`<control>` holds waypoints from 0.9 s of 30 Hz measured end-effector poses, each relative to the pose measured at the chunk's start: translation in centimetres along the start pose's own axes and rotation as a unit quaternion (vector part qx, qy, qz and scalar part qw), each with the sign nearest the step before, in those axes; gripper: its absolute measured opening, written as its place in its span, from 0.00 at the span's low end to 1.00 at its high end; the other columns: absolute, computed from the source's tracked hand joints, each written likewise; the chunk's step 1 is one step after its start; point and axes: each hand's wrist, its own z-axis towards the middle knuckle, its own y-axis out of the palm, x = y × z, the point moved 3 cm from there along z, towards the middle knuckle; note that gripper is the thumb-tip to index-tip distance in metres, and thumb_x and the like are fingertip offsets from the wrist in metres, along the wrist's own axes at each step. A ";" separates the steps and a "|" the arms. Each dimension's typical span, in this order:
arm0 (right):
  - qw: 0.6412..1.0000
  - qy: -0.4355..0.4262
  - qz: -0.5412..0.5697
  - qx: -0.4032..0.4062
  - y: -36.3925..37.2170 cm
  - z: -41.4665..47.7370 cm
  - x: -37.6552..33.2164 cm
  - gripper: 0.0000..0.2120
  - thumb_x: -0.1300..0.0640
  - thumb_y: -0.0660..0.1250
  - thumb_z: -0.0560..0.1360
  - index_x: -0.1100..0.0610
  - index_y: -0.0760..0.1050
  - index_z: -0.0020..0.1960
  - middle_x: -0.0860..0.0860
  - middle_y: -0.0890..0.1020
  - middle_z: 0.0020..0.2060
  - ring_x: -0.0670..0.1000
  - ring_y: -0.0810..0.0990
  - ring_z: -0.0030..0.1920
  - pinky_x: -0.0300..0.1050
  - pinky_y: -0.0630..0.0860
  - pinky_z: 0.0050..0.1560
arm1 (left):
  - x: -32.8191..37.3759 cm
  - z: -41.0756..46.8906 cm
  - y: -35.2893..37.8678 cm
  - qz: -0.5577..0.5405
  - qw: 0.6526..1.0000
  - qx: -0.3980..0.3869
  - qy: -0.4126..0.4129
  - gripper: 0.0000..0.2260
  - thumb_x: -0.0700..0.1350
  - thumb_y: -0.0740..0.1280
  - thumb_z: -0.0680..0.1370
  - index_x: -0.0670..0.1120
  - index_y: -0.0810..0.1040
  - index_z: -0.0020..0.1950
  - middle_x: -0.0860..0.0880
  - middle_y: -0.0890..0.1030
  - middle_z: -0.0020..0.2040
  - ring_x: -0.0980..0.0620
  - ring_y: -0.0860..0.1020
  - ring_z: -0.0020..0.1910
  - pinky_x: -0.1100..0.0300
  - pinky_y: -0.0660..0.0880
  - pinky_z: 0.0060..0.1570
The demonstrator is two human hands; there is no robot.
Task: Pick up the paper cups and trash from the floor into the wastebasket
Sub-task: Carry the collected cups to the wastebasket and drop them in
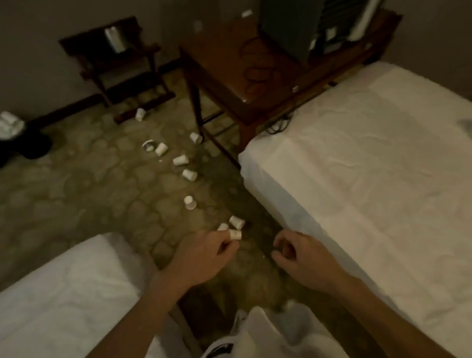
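A dark print on the person's white shirt (217,355) is too blurred to read. The left hand (203,254) pinches a small paper cup (235,235) between thumb and curled fingertips, low between the left bed (58,297) and the right bed (379,171). The right hand (296,255) is curled into a loose fist with nothing visible in it. Two more cups (236,222) lie on the patterned floor (93,186) just beyond the held one, and a trail of cups (189,175) runs on toward the wooden worktop (251,68). The dark wastebasket (9,147), far left by the wall, has white paper and cups in it.
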 end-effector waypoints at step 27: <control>0.953 0.093 -0.047 -0.286 20.0 44.3 11.5 0.09 0.52 0.63 0.81 0.53 0.73 0.59 0.50 0.78 0.53 0.48 0.76 0.52 0.45 0.75 0.55 | -33.7 31.1 19.5 -0.117 0.932 -0.171 -0.298 0.11 0.52 0.59 0.83 0.49 0.77 0.58 0.47 0.81 0.50 0.50 0.77 0.44 0.54 0.75 0.44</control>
